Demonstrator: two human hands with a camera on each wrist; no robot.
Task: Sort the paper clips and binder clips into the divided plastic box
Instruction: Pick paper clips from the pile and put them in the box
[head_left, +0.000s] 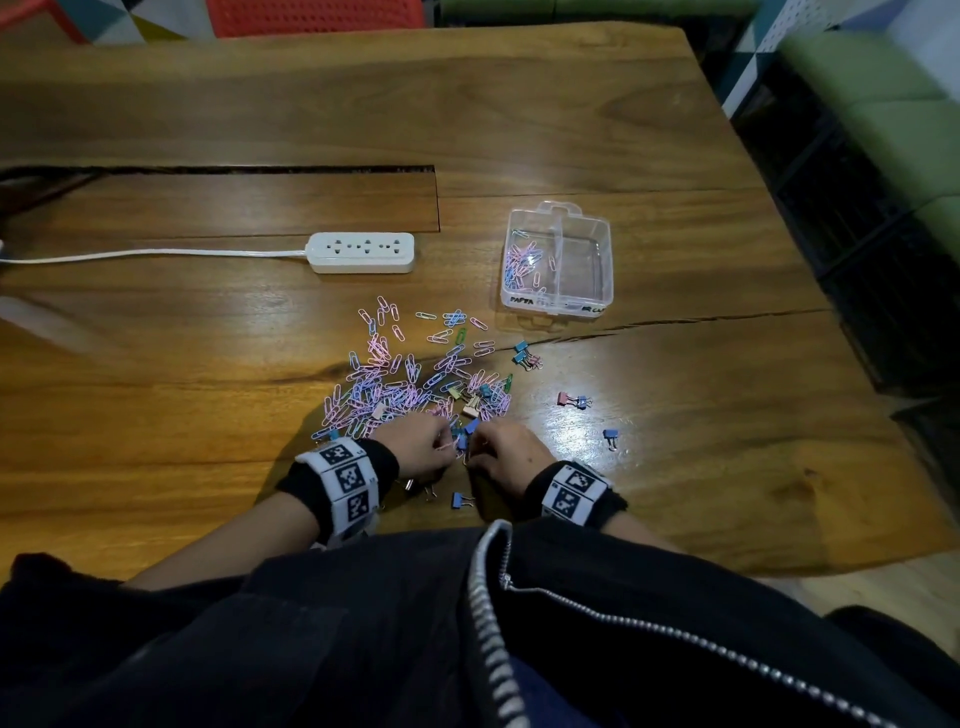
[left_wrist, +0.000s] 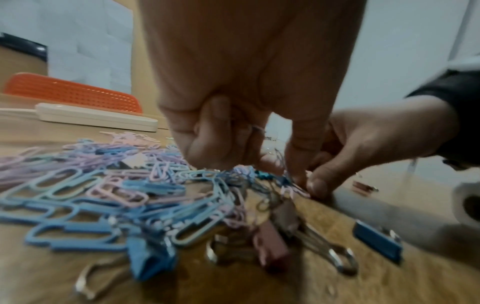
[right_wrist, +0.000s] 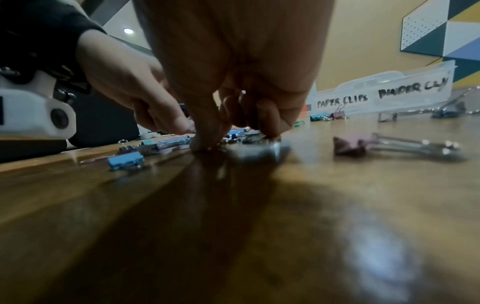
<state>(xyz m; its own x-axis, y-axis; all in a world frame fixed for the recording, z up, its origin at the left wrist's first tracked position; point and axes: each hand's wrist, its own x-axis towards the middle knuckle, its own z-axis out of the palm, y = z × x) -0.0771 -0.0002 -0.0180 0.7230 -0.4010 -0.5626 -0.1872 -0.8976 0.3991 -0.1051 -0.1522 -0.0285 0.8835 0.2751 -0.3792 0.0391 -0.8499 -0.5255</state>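
Pastel wire paper clips (head_left: 400, 382) heaped mid-desk toward near edge, clear divided plastic box (head_left: 558, 306) beyond. Left hand (head_left: 418, 447), right hand (head_left: 506, 454) both curled, fingertips pinching clips; which kind, cannot tell. Clips look light, slippery, tangling; likely best pinched singly at loop.

Big brown wood table (head_left: 208, 104) w/ a long crack. A white power strip (head_left: 362, 252) lies on it, cord running off to the left. Right of the strip sits a clear plastic box (head_left: 558, 262). Just in front of the strip is a heap of pink & blue paper clips (head_left: 395, 379). A few binder clips (head_left: 574, 400) lie right of the heap.
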